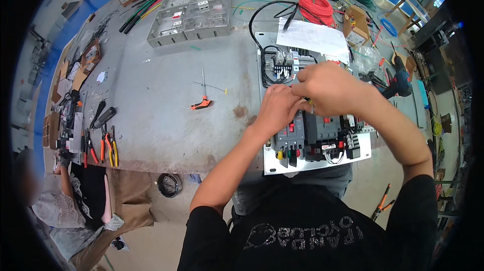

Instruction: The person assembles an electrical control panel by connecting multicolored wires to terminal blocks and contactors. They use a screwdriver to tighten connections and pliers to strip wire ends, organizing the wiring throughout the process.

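A white mounting plate (366, 153) lies before me at the right of the bench, carrying electrical parts. My left hand (277, 107) rests over its middle, fingers bent and pressed together close to the right hand. Just beside it, my right hand (325, 87) is curled into a fist above the plate. What either hand grips is hidden by the fingers. Below the hands sit a dark grey circuit breaker (291, 134) with a red toggle and a larger dark breaker (322, 127). Relays and terminal blocks (297, 60) show beyond the fingers.
An orange T-handle hex key (202, 103) lies left of the plate. Pliers (114, 150) rest near the front-left edge. Behind are a grey enclosure (217, 33), paper sheets (312, 38) and a red wire coil (316, 10). A cordless drill (400, 80) stands right; another person (63, 205) sits left.
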A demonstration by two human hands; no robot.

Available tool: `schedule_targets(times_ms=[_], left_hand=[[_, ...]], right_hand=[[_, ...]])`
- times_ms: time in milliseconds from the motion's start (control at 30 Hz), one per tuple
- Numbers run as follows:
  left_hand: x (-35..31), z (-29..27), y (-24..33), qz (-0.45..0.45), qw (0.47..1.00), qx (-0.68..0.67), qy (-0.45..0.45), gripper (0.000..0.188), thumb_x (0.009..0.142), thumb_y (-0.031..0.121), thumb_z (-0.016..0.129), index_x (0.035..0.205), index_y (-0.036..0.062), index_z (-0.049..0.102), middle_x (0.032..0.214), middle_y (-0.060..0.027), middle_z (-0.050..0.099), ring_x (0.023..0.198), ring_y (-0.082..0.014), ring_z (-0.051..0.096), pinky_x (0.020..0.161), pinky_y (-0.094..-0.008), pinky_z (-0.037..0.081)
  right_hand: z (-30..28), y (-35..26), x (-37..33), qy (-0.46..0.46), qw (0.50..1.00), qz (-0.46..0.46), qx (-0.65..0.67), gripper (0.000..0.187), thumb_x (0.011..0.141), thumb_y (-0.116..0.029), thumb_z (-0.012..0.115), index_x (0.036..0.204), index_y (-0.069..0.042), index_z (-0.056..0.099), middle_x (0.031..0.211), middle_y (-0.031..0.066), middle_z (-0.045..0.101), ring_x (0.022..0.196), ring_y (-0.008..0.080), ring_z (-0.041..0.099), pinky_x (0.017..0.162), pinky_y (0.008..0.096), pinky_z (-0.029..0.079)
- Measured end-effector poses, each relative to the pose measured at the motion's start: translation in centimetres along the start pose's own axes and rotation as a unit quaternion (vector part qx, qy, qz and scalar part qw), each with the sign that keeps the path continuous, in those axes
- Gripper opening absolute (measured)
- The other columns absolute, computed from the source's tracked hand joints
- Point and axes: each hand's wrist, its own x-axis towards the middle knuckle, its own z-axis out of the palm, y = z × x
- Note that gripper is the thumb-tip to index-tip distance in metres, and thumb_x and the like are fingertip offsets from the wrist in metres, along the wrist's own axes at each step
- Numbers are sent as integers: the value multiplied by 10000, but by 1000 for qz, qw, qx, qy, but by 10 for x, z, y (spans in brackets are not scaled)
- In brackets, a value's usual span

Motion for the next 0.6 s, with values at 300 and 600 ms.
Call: schedule_targets(times_ms=[300, 600], left_hand=[[35, -63, 30, -86, 987, -75, 110, 169, 1009, 160, 719, 1051, -3, 738, 947, -174, 726, 889, -345, 708, 842, -398, 554], [-44, -115, -47, -240, 933, 245, 110, 263, 1024, 201, 704, 870, -5, 647, 761, -167, 610, 668, -334, 557, 639, -451, 457]], right_hand=[[-64, 18, 8, 251, 964, 0, 92, 630, 835, -395, 887, 1368, -112, 705, 1084, 126, 745, 1036, 282, 729, 874, 434, 577], [73, 91, 1, -29, 935, 259, 241, 390, 933, -433, 765, 933, -47, 823, 768, 134, 748, 761, 279, 717, 756, 420, 561]])
